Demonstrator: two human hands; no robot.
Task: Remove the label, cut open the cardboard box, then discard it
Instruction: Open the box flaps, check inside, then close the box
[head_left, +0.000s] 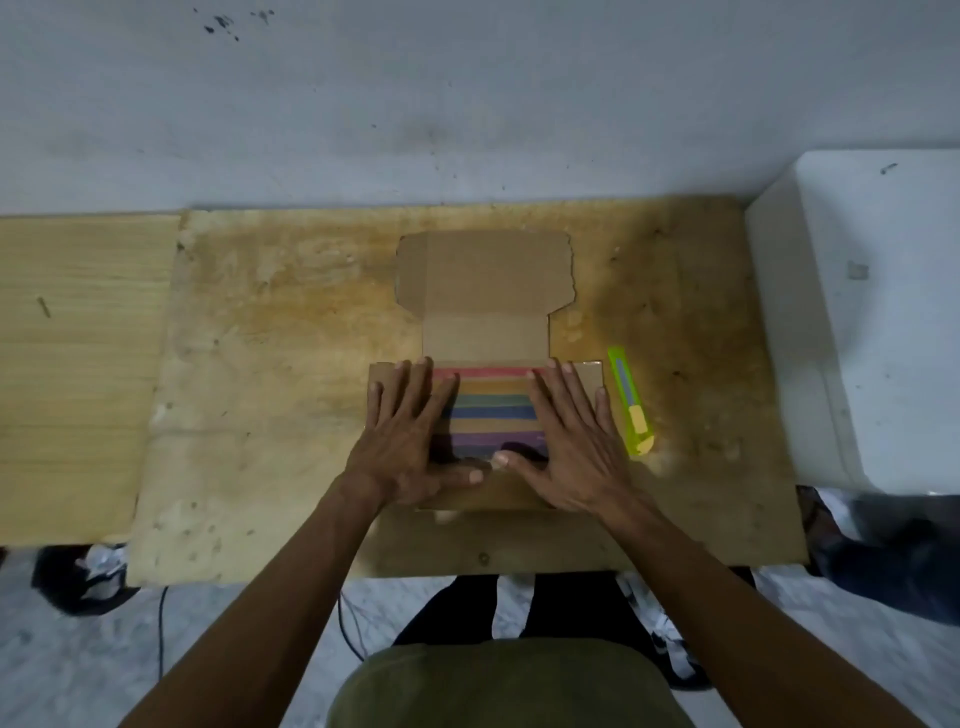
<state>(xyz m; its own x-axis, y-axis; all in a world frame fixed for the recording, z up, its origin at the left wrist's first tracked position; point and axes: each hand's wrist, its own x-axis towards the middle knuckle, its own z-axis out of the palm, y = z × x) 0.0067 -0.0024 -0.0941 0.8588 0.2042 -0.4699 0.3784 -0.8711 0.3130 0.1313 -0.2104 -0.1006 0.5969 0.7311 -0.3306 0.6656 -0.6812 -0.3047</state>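
Note:
A brown cardboard box lies flattened in the middle of the worn wooden board, its lid flap spread toward the wall. Its near panel carries horizontal stripes of red, green, blue and purple. My left hand and my right hand rest flat on that panel, palms down and fingers spread, thumbs almost meeting at the near edge. Neither hand holds anything. A neon yellow-green utility knife lies on the board just right of my right hand. I see no label.
A white block-like object stands at the board's right end. A lighter wooden surface adjoins on the left. The grey wall runs behind. Below the board's front edge are my legs, a cable and dark objects on the floor.

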